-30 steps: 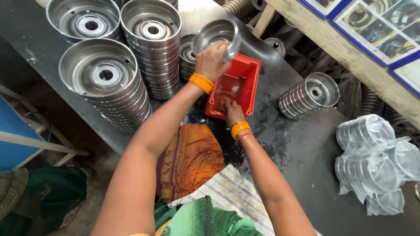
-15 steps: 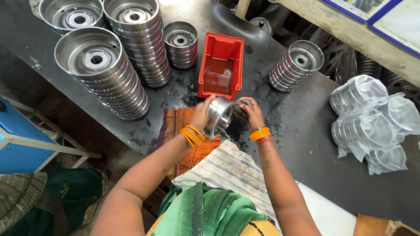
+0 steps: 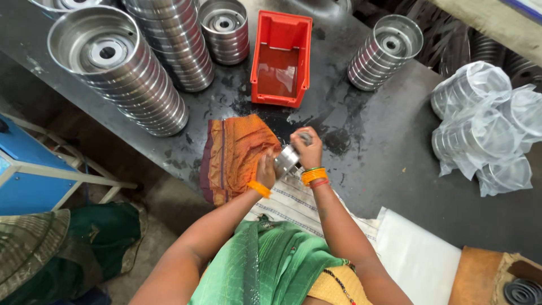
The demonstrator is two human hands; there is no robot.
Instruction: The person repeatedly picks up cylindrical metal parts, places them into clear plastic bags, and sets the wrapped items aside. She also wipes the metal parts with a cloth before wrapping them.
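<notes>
Steel cup (image 3: 287, 160) is sitting just below centre of the head view, and we are gripping it between both hands: our left hand (image 3: 266, 171) is cupping its near side, our right hand (image 3: 307, 149) is closing over its rim. We are judging this a wiping step beside the orange cloth (image 3: 237, 155); next, we are needing a steady turn of the cup against the cloth.
</notes>
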